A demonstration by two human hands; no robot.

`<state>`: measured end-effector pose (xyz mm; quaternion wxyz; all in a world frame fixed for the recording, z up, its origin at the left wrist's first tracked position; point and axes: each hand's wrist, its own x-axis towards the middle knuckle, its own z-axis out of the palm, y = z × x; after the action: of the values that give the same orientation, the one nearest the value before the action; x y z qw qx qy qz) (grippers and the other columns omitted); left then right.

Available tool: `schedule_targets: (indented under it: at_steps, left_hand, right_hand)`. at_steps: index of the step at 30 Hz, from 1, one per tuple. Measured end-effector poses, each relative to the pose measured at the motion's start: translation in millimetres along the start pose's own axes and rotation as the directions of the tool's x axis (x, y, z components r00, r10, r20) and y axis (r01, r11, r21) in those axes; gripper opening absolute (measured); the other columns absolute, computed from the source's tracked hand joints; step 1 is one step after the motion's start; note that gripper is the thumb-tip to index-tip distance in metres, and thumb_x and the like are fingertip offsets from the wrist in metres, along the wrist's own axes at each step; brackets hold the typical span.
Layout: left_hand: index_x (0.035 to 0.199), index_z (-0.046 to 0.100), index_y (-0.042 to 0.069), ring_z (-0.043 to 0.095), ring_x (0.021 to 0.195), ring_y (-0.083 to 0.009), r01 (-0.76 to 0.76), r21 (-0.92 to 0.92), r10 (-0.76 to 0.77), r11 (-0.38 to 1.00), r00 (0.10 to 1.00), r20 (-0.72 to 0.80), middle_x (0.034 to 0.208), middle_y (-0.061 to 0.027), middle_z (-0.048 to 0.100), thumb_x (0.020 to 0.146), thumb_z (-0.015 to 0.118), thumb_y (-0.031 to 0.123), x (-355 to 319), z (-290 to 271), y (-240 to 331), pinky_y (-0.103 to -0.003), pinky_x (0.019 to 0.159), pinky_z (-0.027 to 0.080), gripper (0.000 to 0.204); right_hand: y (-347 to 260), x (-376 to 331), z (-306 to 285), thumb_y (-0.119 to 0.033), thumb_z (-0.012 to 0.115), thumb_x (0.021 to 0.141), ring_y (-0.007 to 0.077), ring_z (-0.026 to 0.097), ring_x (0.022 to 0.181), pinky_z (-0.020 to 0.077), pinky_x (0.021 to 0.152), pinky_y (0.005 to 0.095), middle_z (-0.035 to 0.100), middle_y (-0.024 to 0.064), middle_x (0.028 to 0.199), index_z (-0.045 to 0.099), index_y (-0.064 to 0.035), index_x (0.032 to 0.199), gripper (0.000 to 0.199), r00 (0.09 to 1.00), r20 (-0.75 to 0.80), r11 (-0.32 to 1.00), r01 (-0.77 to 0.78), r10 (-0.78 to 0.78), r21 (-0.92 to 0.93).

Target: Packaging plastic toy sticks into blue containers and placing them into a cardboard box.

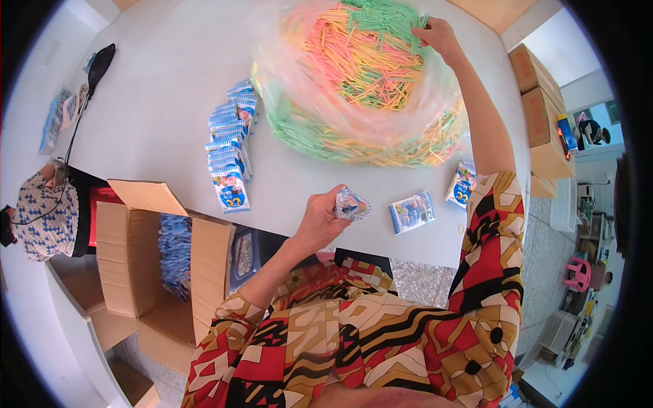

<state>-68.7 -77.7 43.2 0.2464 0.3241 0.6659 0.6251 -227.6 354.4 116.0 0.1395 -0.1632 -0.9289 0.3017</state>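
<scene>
My left hand (318, 221) is closed round a small blue-and-white packet (352, 205), held upright above the near edge of the white table (163, 115). At the far side, my right hand (439, 39) reaches to the right rim of a large clear plastic bag (279, 81). Its fingers are pinched on thin green sticks (388, 20). Pink, yellow and green sticks (367, 61) fill the open bag. A flat packet (412, 212) lies right of my left hand, and another packet (460, 185) rests partly hidden by my right sleeve.
A row of overlapping packets (228, 149) lies left of the bag. An open cardboard box (112, 238) at the table's near left holds blue packets (175, 251). Another person (51, 211) is at the far left. Cartons (544, 115) are stacked beyond the right edge.
</scene>
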Motion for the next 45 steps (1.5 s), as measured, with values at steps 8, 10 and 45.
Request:
schedule_targets:
  at_steps: [8, 10, 45]
  left_hand:
    - [0.08, 0.055, 0.001, 0.057, 0.061, -0.007, -0.023, 0.0, 0.023, 1.0, 1.0, -0.013, 0.066, -0.001, 0.057, 0.079, 0.062, -0.007, -6.4, 2.4, 9.4, -0.023, 0.056, 0.047, 0.01]
    - [0.08, 0.055, 0.001, 0.056, 0.061, -0.0068, -0.002, 0.01, 0.002, 1.0, 1.0, -0.021, 0.066, -0.0008, 0.057, 0.08, 0.063, -0.005, -7.4, 1.8, 10.4, -0.023, 0.055, 0.047, 0.01]
    - [0.089, 0.058, 0.001, 0.058, 0.06, -0.0174, -0.057, 0.044, 0.058, 0.997, 0.998, -0.033, 0.07, -0.0096, 0.062, 0.076, 0.073, 0.008, 0.6, 7.0, 29.1, -0.029, 0.06, 0.046, 0.021]
  right_hand:
    - [-52.7, -95.2, 35.2, -0.019, 0.069, 0.079, 0.0067, 0.057, 0.063, 0.0469, 0.057, 0.0245, 0.06, 0.0016, 0.067, 0.066, -0.0035, 0.093, 0.022, 0.982, 0.161, 0.85, -0.003, -0.096, 0.526]
    - [-62.5, -118.1, 56.9, -0.018, 0.069, 0.08, 0.0056, 0.054, 0.061, 0.0446, 0.056, 0.0232, 0.059, -0.0004, 0.067, 0.066, -0.0033, 0.093, 0.019, 0.98, 0.148, 0.875, 0.048, -0.134, 0.481]
    - [-185.3, -291.4, 0.6, -0.002, 0.068, 0.082, 0.0044, 0.052, 0.067, 0.0424, 0.059, 0.019, 0.057, -0.0017, 0.083, 0.063, -0.003, 0.088, 0.008, 0.835, 0.409, 0.707, -0.034, -0.368, 0.706]
